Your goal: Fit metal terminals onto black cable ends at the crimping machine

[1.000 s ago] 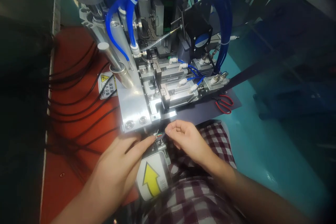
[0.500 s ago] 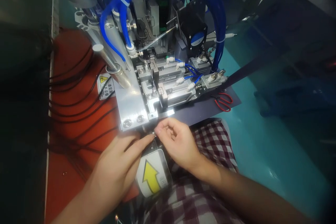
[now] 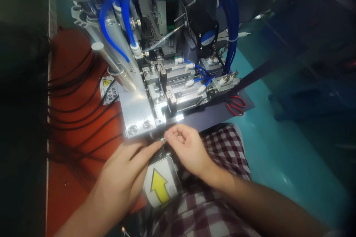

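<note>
Left hand [image 3: 119,168] and right hand [image 3: 190,148] nearly meet near the silver metal plate [image 3: 136,105]; I can't tell what either's grip holds.

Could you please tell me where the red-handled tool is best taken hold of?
The red-handled tool seems best gripped around both handles by the right hand, coming from the right: the handles lie splayed, pointing away from the machine, while the narrow head points towards it.

Right hand [image 3: 189,149]: thumb and index finger pinched together at tips, other fingers curled. Left hand [image 3: 122,166] back up, index finger stretched toward right fingertips, just beside them. Bare forearms angle in from lower corners.
</note>
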Demonstrator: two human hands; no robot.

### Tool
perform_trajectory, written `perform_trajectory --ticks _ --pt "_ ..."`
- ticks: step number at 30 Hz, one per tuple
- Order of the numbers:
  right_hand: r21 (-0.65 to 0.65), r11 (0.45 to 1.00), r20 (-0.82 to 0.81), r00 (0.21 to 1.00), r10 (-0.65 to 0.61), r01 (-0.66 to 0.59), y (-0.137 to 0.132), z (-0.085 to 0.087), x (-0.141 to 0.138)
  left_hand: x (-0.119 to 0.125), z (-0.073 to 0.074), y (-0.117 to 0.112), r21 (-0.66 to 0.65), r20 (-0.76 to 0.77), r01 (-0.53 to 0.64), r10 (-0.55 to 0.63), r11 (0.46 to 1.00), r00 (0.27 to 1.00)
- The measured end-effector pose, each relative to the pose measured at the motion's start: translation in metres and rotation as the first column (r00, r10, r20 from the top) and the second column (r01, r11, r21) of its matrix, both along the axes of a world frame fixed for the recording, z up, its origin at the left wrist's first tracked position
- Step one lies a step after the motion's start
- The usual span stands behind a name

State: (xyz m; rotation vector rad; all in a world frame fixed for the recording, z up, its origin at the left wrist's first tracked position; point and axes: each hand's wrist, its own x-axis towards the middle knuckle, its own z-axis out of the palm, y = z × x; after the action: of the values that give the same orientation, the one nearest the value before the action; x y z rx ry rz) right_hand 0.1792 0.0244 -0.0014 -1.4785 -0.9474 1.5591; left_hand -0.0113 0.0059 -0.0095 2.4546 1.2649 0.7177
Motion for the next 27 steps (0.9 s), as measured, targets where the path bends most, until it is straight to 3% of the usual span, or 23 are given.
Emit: perform_trajectory --ticks 10,18,27 --pt "-0.125 0.992 -0.068 0.998 -0.004 -0.005 0.003 0.005 0.000 0.000 0.001 0.002 0.039 -0.121 0.027 -0.022 0.999 0.992" --pt "0.089 0.996 -0.025 1.000 -0.005 0.007 -0.003 -0.007 -0.001 -0.003 0.002 0.002 0.025 -0.170 0.040 -0.035 0.999 0.985" --pt "0.008 1.000 -0.063 0.998 -0.023 0.024 0.002 -0.002 0.001 -0.002 0.007 -0.001 0.043 -0.256 0.071 -0.058 0.997 0.965"
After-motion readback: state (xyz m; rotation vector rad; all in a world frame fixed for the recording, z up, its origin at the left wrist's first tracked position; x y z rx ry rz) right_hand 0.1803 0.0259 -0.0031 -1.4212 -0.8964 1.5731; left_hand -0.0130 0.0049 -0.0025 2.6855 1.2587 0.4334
